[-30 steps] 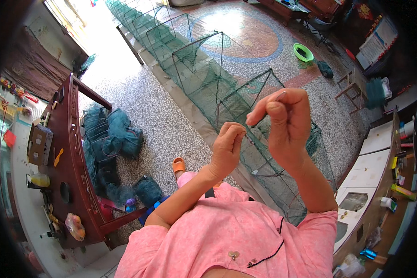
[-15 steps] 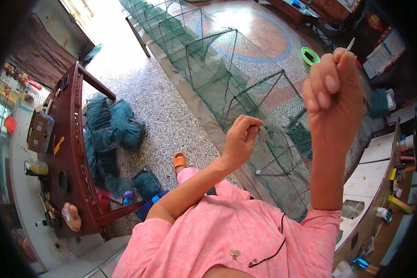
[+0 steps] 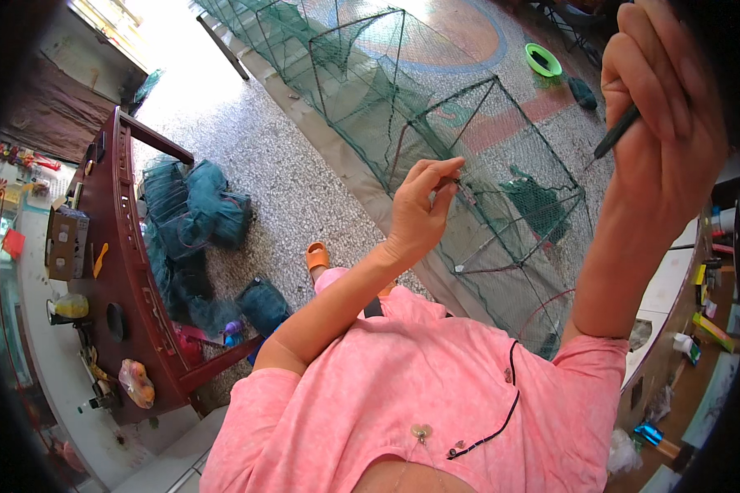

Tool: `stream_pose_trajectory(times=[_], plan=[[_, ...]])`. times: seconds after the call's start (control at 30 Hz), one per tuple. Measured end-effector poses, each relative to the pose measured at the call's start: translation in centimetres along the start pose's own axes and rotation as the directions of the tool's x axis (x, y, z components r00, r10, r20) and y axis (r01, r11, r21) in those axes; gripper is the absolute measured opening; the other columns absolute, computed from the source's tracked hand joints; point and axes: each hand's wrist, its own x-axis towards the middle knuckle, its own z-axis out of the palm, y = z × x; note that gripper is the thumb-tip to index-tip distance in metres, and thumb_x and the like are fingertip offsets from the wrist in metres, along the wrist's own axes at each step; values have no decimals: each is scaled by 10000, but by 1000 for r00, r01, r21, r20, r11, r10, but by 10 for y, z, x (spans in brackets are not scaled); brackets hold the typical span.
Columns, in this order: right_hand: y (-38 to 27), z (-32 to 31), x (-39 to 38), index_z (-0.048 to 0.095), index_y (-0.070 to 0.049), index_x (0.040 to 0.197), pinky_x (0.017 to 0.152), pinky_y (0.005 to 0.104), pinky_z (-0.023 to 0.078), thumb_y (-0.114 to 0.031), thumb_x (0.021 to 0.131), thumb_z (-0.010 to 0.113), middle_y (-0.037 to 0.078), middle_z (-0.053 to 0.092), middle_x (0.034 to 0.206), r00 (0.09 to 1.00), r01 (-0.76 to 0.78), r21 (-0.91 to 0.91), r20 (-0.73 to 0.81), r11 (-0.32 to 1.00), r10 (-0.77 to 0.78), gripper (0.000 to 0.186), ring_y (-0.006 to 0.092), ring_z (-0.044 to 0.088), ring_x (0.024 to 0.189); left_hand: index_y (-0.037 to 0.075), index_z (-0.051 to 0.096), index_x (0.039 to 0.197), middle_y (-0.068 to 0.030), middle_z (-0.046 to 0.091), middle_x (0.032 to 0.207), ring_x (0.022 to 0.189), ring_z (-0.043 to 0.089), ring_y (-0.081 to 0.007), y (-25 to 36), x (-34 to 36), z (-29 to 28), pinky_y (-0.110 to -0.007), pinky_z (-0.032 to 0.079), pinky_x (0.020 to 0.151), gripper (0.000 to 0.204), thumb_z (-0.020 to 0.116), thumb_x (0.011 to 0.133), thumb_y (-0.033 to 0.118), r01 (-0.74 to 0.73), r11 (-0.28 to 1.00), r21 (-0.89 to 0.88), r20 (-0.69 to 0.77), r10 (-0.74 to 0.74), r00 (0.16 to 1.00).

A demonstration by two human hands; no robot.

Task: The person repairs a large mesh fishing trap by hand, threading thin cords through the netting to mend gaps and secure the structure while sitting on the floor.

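A long green mesh net trap (image 3: 436, 131) with dark square frames stretches from the top left down to my front. Over its near end, my left hand (image 3: 419, 209) is closed in a pinch at the net's edge, thumb against forefinger, with a bit of netting at the fingertips. Raised high at the far right, my right hand (image 3: 666, 107) is closed around a slim dark tool (image 3: 618, 131). The tool's tapered end points down to the left; its other end is hidden by the fingers. A darker green patch of netting (image 3: 534, 205) lies inside the trap.
Bundled green nets (image 3: 197, 205) lie on the speckled floor beside a red-brown wooden table (image 3: 131, 263) at the left. A green basin (image 3: 543, 60) sits at the back right. An orange slipper (image 3: 317, 255) is on my foot. A cluttered bench (image 3: 658, 283) stands at the right.
My right hand has moved up and to the right with the tool, turning so its dark end shows. The left hand has risen slightly, still pinched. The view has shifted a little.
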Motion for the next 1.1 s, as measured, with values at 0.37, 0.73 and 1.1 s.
stream_pose_trajectory(times=[0.37, 0.73, 1.1], plan=[[41, -35, -55, 579, -40, 888, 666, 276, 423, -103, 853, 587, 36, 531, 773, 912, -16, -873, 187, 488, 364, 73, 170, 516, 717, 64, 588, 959, -75, 621, 1024, 831, 599, -142, -6, -3, -66, -223, 453, 697, 177, 512, 938, 223, 399, 726, -560, 137, -394, 909], [98, -77, -106, 627, -73, 771, 682, 355, 435, -97, 737, 656, 56, 533, 756, 814, 56, -983, 146, 174, 562, 51, 257, 537, 794, 96, 519, 906, -89, 619, 1008, 691, 585, -95, -19, -28, -54, -219, 453, 611, 138, 488, 949, 224, 583, 456, -672, 280, -573, 770], [118, -67, -112, 603, -48, 803, 673, 352, 442, -56, 726, 658, 88, 522, 772, 831, -204, -888, 66, 413, 552, 95, 275, 538, 772, 80, 520, 892, -129, 615, 1031, 675, 551, -83, -37, -35, -47, -224, 462, 594, 120, 464, 956, 163, 541, 164, -825, 349, -606, 715]])
